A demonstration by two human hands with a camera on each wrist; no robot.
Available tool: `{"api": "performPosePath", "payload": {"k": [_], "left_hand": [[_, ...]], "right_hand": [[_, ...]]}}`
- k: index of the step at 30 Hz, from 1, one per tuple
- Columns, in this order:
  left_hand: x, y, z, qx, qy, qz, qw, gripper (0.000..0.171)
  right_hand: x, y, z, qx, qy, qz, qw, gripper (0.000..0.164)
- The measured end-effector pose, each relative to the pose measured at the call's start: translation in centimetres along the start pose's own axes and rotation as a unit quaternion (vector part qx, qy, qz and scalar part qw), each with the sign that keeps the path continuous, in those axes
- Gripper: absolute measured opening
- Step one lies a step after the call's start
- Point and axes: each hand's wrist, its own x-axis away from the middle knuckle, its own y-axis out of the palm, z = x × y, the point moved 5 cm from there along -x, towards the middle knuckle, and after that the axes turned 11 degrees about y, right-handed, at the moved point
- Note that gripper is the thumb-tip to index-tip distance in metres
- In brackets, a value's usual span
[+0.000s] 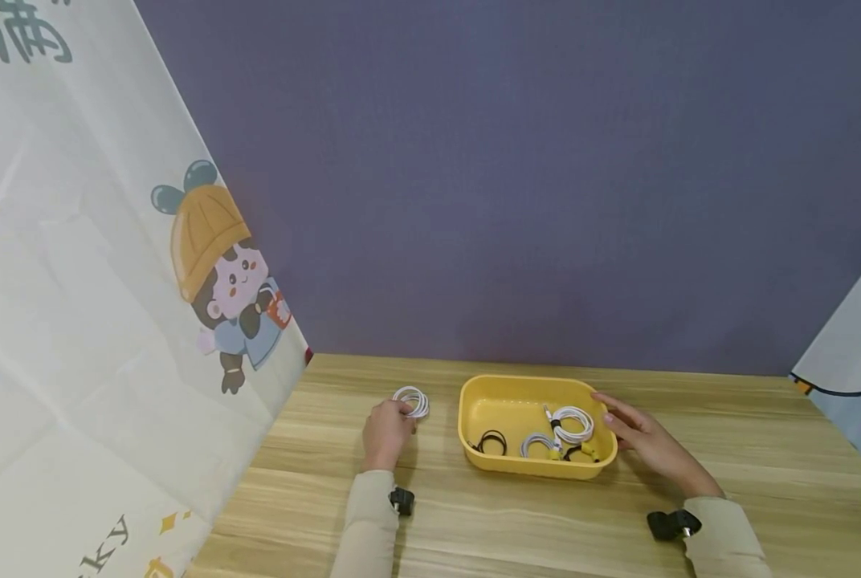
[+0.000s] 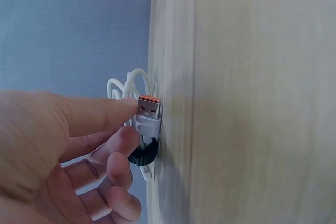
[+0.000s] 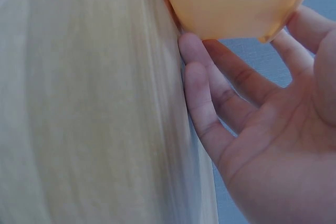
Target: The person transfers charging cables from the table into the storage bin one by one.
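Note:
A coiled white USB cable (image 1: pixel 422 404) is at the table's left part, left of the yellow box (image 1: pixel 532 466). My left hand (image 1: pixel 387 433) pinches it between thumb and fingers; in the left wrist view its metal USB plug (image 2: pixel 149 109) with an orange inside shows beside the thumb tip, a black strap (image 2: pixel 144 153) below. My right hand (image 1: pixel 650 449) rests against the box's right end, its fingers extended along the rim and outer wall. Nothing is gripped in that palm in the right wrist view.
Inside the box lie a coiled white cable (image 1: pixel 582 433) with a black tie, a grey cable (image 1: pixel 536 438), a thin black cable (image 1: pixel 503 442) and a yellow-and-black piece (image 1: pixel 591 452). A dark blue-grey partition (image 1: pixel 532 201) stands behind the wooden table (image 1: pixel 503 522); a printed white sheet (image 1: pixel 76 281) hangs left.

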Motion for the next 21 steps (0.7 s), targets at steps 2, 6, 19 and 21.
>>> {"api": "performPosePath", "payload": {"k": [2, 6, 19, 21], "left_hand": [[-0.02, 0.02, -0.03, -0.001, 0.001, 0.001, 1.0000, 0.013], [-0.04, 0.00, -0.01, -0.001, 0.006, 0.002, 1.0000, 0.014], [-0.06, -0.08, -0.01, 0.015, 0.018, 0.000, 0.9997, 0.010], [-0.06, -0.13, 0.00, 0.017, 0.020, 0.002, 0.9996, 0.009]], "right_hand": [[-0.01, -0.01, 0.03, -0.002, 0.000, -0.002, 1.000, 0.055], [0.01, -0.03, 0.11, -0.008, 0.001, -0.005, 1.000, 0.056], [-0.03, -0.07, 0.13, -0.007, 0.002, -0.004, 1.000, 0.055], [-0.04, -0.08, 0.15, -0.007, 0.002, -0.004, 1.000, 0.055]]}}
